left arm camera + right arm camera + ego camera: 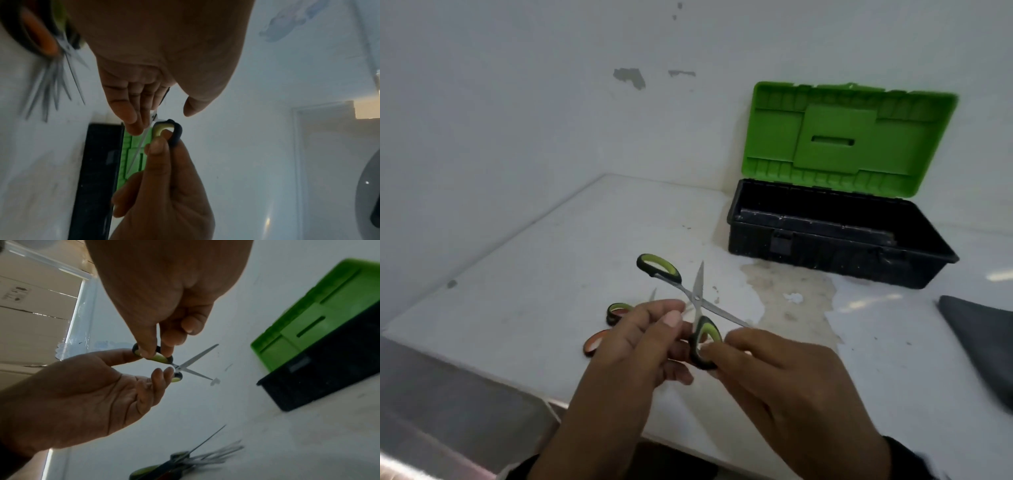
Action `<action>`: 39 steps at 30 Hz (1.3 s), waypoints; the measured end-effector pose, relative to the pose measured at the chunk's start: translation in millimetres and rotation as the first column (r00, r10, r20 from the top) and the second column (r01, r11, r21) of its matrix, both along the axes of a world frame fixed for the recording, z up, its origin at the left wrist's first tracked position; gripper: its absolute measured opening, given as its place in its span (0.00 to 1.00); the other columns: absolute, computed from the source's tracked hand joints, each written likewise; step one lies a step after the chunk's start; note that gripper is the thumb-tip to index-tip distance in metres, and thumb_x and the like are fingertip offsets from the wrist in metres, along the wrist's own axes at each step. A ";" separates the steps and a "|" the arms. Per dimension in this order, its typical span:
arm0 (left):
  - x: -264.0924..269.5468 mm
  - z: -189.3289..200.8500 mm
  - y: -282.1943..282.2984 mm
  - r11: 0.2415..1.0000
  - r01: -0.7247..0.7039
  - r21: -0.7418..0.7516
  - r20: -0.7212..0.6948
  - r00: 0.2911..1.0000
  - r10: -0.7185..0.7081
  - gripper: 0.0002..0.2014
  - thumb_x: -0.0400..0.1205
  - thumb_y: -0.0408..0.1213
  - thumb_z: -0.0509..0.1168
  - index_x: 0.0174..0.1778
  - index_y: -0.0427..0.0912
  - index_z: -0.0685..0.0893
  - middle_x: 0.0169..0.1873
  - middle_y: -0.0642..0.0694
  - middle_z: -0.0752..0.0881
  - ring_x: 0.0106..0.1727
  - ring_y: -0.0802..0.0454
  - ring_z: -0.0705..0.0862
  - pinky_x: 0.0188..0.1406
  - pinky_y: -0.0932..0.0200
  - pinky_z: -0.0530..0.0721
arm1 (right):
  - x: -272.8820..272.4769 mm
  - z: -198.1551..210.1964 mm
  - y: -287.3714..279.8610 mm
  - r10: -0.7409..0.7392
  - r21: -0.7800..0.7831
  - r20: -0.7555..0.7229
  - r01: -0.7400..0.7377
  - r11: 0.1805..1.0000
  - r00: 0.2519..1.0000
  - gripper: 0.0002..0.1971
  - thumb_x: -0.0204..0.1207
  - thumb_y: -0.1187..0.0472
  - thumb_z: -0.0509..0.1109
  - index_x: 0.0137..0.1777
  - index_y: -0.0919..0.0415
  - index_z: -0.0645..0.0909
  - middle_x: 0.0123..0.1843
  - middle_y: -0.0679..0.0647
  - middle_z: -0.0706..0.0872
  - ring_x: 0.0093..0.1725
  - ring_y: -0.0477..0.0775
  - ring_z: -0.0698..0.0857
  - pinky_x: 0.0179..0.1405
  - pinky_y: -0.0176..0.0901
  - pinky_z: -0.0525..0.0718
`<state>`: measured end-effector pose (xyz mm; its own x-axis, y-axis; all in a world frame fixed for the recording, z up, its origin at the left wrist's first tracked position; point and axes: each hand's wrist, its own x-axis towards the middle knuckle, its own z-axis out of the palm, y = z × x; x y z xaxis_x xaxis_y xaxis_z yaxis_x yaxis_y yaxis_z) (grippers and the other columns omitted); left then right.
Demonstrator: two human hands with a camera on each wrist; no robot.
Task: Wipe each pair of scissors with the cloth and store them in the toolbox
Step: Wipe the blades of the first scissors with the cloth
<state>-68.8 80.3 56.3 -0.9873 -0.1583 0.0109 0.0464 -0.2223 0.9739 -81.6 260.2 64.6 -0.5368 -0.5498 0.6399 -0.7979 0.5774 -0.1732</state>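
A pair of green-and-black scissors (697, 298) hangs above the white table (534, 291) with its blades spread into an X. My right hand (709, 349) pinches its near handle loop (158, 357). My left hand (676, 311) is beside it, with fairly straight fingers (133, 125) touching the scissors near the pivot and the thumb held apart. More scissors (616, 315) with orange and green handles lie in a pile under my left hand. The toolbox (839, 246), black with its green lid raised, stands at the back right. A dark grey cloth (979, 342) lies at the right edge.
White walls meet in a corner behind the table. A brownish stain (791, 301) marks the tabletop in front of the toolbox. The table's front edge (619, 421) runs just below my hands, with a drop to a lower grey surface on the left.
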 end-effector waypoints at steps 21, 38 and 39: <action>-68.4 13.3 220.9 0.981 0.186 0.054 0.066 0.980 -0.189 0.10 0.90 0.41 0.53 0.56 0.46 0.81 0.29 0.35 0.81 0.26 0.45 0.82 0.28 0.53 0.84 | 22.7 17.9 187.4 -0.317 0.167 0.234 0.283 0.944 0.919 0.15 0.77 0.44 0.69 0.63 0.41 0.84 0.48 0.38 0.90 0.37 0.37 0.86 0.32 0.33 0.86; -91.7 -5.4 237.5 0.977 0.143 -0.159 0.002 0.990 -0.144 0.09 0.89 0.46 0.56 0.49 0.47 0.76 0.38 0.27 0.81 0.22 0.45 0.83 0.19 0.54 0.82 | -43.7 6.6 312.3 -0.760 0.677 0.428 0.383 0.628 0.489 0.24 0.67 0.29 0.66 0.48 0.47 0.81 0.40 0.43 0.84 0.39 0.44 0.82 0.39 0.40 0.81; -92.3 -5.7 237.0 0.978 0.137 -0.157 -0.003 0.990 -0.139 0.08 0.89 0.46 0.56 0.50 0.47 0.76 0.38 0.30 0.81 0.22 0.45 0.83 0.19 0.53 0.82 | -47.3 9.9 311.7 -0.762 0.665 0.442 0.397 0.632 0.473 0.27 0.68 0.26 0.63 0.45 0.50 0.82 0.38 0.44 0.84 0.38 0.45 0.83 0.39 0.41 0.81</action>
<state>-161.1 317.3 50.6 -0.9991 -0.0159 0.0390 0.0401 -0.0732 0.9965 -128.9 571.9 74.6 -0.9755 -0.0279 -0.2181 -0.0123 0.9973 -0.0727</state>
